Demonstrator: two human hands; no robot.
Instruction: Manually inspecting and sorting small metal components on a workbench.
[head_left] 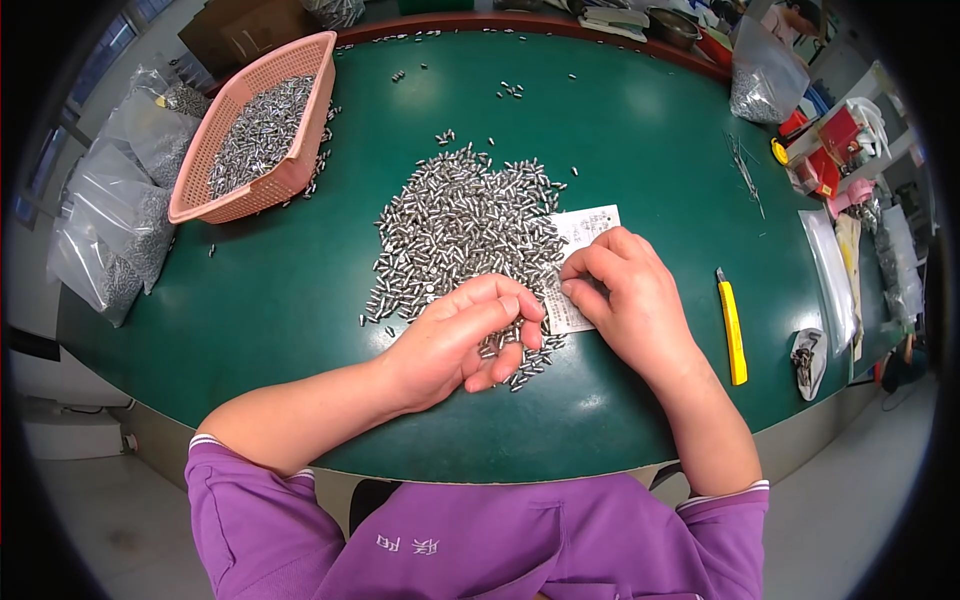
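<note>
Loosely curled, the left hand point(465, 330) cupped its bent fingers at the near edge of a heap of small metal pieces point(460, 215); several showed between thumb and fingers, though I couldn't tell whether they lay in the palm or on the table beneath. The right hand point(635, 300) drew thumb and forefinger close together over a flat, pale paper slip point(590, 222), and whether they pinched anything was hidden. The pieces were short, rounded and shiny silver, spread in a grainy mound on the smooth, dull-glossy green tabletop point(680, 190), beside the slip's left edge. At the far left, a pink plastic lattice basket point(250, 206) held more of them, near limp, translucent plastic bags point(100, 215). To the right lay a slim yellow cutter knife point(733, 335), its blade end pointing away.
</note>
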